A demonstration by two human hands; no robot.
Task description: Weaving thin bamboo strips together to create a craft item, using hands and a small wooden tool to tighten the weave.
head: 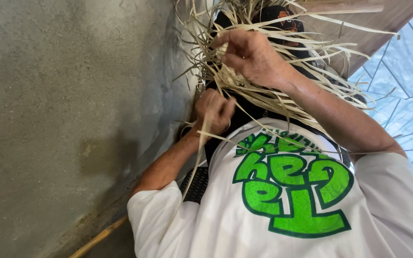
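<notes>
Nearest is the person's white T-shirt with green lettering (292, 191). Just above it, the left hand (213, 112) pinches a single pale, flat dried-leaf strip (198, 153) that trails down over the shirt. Beyond, the right hand (249, 55) is closed on a loose bundle of dry straw-coloured strips (244, 91): light, springy, probably brittle, best gripped near the gathered middle. Behind them are a grey concrete wall (63, 95) and blue patterned tiles (402, 86).

Craft workspace: bare concrete wall (63, 95), straw strips (264, 95).
</notes>
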